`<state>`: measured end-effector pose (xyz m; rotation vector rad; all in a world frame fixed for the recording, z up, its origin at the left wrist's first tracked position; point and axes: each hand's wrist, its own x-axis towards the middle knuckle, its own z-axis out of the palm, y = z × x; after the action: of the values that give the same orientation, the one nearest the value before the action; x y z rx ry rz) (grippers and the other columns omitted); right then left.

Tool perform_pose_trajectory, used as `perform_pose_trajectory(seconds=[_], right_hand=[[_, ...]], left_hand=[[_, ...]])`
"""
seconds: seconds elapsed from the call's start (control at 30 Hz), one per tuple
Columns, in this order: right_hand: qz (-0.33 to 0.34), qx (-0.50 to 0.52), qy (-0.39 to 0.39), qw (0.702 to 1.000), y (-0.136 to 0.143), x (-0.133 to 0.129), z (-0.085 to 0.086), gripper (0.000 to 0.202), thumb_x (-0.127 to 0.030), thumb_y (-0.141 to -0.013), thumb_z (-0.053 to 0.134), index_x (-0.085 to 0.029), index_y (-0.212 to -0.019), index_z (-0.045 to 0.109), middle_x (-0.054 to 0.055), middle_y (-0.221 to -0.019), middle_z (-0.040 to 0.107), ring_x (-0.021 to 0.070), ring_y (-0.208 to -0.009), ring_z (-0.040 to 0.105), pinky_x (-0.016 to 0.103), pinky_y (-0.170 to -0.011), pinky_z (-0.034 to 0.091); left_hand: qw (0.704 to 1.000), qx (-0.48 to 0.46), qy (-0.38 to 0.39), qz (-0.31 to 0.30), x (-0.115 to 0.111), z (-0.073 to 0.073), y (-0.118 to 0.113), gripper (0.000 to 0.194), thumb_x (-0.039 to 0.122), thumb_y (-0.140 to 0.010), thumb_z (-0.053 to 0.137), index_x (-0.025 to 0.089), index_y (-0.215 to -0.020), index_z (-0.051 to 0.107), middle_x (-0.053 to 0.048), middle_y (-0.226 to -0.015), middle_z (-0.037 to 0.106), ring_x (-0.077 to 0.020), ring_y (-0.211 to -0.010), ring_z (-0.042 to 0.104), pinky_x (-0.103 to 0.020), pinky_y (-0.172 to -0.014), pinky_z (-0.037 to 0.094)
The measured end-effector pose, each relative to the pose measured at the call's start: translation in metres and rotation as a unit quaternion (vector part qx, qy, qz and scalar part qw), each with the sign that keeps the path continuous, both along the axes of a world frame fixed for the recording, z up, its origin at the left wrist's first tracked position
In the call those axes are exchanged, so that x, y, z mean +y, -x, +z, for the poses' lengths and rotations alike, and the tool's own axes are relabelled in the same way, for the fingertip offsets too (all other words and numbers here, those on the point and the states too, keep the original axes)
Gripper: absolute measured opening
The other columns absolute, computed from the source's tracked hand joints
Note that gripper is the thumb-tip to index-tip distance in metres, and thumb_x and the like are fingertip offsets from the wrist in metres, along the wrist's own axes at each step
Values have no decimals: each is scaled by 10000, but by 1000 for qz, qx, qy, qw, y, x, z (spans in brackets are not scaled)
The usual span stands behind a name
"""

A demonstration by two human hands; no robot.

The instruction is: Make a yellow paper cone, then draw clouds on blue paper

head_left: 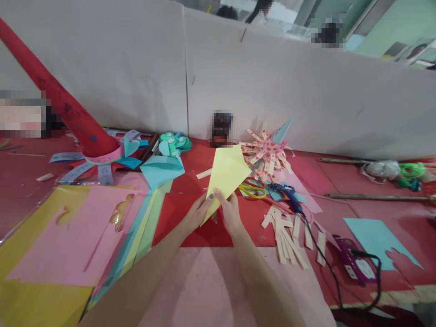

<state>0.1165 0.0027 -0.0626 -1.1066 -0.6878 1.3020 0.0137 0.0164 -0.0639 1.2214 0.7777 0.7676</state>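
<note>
Grip: left hand (200, 212) and right hand (230, 212), fingers closed on one yellow paper (228, 170), centre of frame, pinched near its narrow lower end, apparently to control its shape. Glue gun (291, 196), right of centre; scissors (256, 196) alongside, probably for easy reach. Purple box (346, 253), lower right: pale label, unreadable. Paper strips (105, 173), left: markings, illegible.

Ref: glue gun (289, 195), on the table (344, 184). Scissors (259, 197) just left of it. Strips (284, 243) in front. Fringed cone (270, 147) behind, slightly left. Power box (356, 263) front right. Yarn (379, 170) well right, farther back. Sheets (78, 236) well left; tall cone (85, 127) left, farther back.
</note>
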Motion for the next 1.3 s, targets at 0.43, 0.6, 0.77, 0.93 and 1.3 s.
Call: perform_pose_trajectory(seconds=[0.43,0.6,0.77,0.93,1.3], right_hand=[[-81,-8,-52,995,-12,6,-8,348,-328,-652,671,-165,-952,604,38,-833,681,151,-689,626,250,-598,498],[-59,-12,-65,996,-16,8,-5,329,-315,-657,667,-186,-958,631,48,-927,678,181,-878,612,295,-775,471],[3,-32,-36,999,-14,7,4,301,-342,-658,662,-177,-910,663,71,-922,685,209,-829,633,321,-711,501],[-73,-27,-64,995,-23,8,4,280,-331,-679,646,-168,-905,664,82,-973,676,214,-929,612,341,-818,473],[-89,-60,-83,991,-23,9,-3,322,-318,-710,615,-157,-990,627,85,-933,683,217,-919,609,356,-840,452]], left_hand=[[997,38,-50,-53,1,0,0,287,463,-821,415,178,-821,445,44,-527,515,-119,-497,529,-256,-566,441],[996,58,-59,-44,2,-2,0,292,452,-810,440,166,-867,458,44,-534,546,-118,-496,548,-255,-565,446],[998,41,-34,-27,5,-7,-1,384,500,-804,407,146,-911,512,-22,-680,641,-152,-582,606,-280,-580,481],[999,42,3,-33,6,-7,1,360,494,-780,453,147,-813,546,-39,-717,674,-145,-586,620,-278,-587,501],[998,29,32,-55,10,-13,4,219,347,-738,574,139,-803,563,-37,-663,679,-155,-625,650,-293,-640,521]])
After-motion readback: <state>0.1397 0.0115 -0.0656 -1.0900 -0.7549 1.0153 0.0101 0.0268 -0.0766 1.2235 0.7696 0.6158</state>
